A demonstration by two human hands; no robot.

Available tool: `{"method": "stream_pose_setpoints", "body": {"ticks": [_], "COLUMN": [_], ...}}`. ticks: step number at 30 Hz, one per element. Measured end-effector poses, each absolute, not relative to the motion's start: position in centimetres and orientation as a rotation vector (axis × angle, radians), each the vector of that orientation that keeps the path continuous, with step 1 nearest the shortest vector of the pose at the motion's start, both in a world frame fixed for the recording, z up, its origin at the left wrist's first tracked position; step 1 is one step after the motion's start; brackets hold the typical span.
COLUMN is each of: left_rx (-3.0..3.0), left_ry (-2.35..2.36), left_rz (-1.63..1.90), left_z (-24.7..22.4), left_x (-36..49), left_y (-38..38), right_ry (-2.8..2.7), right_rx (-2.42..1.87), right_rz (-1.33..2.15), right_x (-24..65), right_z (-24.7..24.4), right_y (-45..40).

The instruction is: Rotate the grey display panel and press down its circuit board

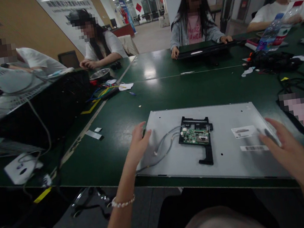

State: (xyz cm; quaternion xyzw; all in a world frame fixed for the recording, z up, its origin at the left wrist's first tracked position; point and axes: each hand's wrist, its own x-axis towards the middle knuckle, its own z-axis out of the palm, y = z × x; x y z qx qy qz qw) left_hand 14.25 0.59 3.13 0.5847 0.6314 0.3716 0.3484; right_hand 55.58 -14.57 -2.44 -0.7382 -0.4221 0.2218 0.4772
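Observation:
A flat silver display panel [225,119] lies on the table in front of me with its metal back up. On it sits a black plastic bracket [209,153] with a green circuit board [195,135]. Grey cables [163,142] run from the board toward the panel's left edge. My left hand [137,144] is beside that edge, thumb and fingers apart. At the right edge, near a white label [243,132], my right hand [286,145] has its thumb over the panel and its fingers farther out. Whether either hand touches the panel I cannot tell.
The green table [160,94] stretches toward several people. Across it, a person holds a black flat part [202,50]. Plastic bottles [272,32] and dark cables [276,61] are at right. A black box [56,108] and a white device [23,168] are at left.

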Motion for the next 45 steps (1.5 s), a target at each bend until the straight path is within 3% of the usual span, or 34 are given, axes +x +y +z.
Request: {"method": "stream_pose_setpoints", "body": {"ticks": [8, 13, 37, 41, 45], "left_rx": [2.34, 2.465, 2.436, 2.285, 1.988], "left_ry": [1.13, 1.124, 0.923, 0.957, 1.31], "left_rz": [0.294, 0.153, 0.213, 0.387, 0.724], "left_z": [5.4, 5.1, 4.1, 5.1, 4.6], "left_x": [20.8, 22.3, 24.5, 22.0, 17.6], "left_y": [-1.5, -1.0, -0.9, 0.1, 2.2], "right_ry": [-1.704, -1.85, -1.8, -1.685, -1.476], "right_rx": [-1.622, -1.547, -1.595, -1.651, -1.78], "right_rz": [0.511, 0.535, 0.494, 0.529, 0.433], "right_x": [49.3, 46.4, 49.2, 52.0, 56.9], "right_z": [0.4, 0.0, -1.2, -1.3, -2.2], "right_y": [-13.8, -12.6, -11.6, -12.1, -12.9]}}
